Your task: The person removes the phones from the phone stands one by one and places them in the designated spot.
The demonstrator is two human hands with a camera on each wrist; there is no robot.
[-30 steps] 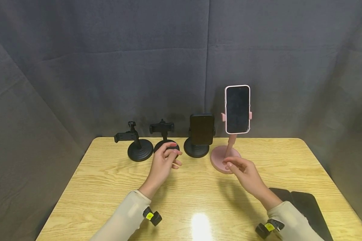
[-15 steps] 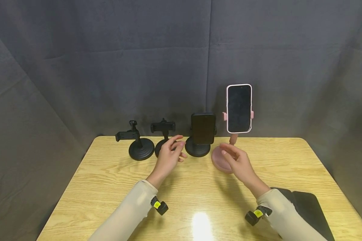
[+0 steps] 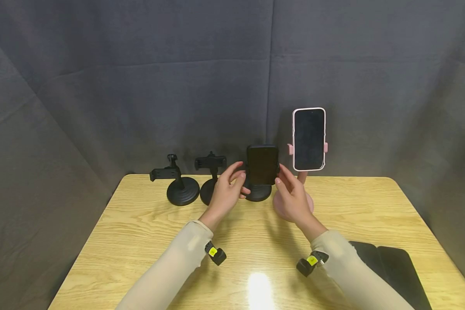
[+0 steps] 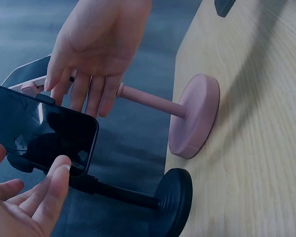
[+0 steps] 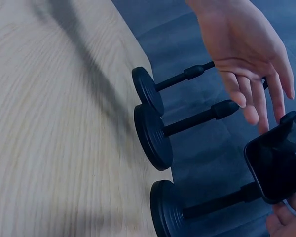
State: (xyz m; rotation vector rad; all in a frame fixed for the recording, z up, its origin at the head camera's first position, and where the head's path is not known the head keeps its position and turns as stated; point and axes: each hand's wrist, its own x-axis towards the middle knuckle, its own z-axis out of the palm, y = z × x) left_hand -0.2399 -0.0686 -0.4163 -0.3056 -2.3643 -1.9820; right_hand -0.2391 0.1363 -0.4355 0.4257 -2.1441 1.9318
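A black phone [image 3: 262,163] stands upright in a phone stand with a round black base [image 3: 258,193], screen towards me. My left hand [image 3: 225,192] is beside the phone's left edge, its fingers loosely bent and apart. On the other side, my right hand [image 3: 294,199] has its fingertips right at the phone's right edge, with the thumb near the lower corner. In the left wrist view, the phone [image 4: 44,126] lies between both hands, and the right hand [image 4: 96,54] shows its palm with extended fingers. The right wrist view shows the left hand [image 5: 249,61] with its palm also turned to the phone.
Two phone stands with black bases, one at the far left [image 3: 183,191] and one partly behind my left hand [image 3: 211,162], hold no phone. A pink stand [image 3: 290,150] bears a white-framed phone [image 3: 309,140]. Dark flat phone-shaped slabs [image 3: 397,265] lie at the right.
Both hands have moved forward and closer together, the left one to the right and the right one to the left, and now flank the black phone. The stands stay put.
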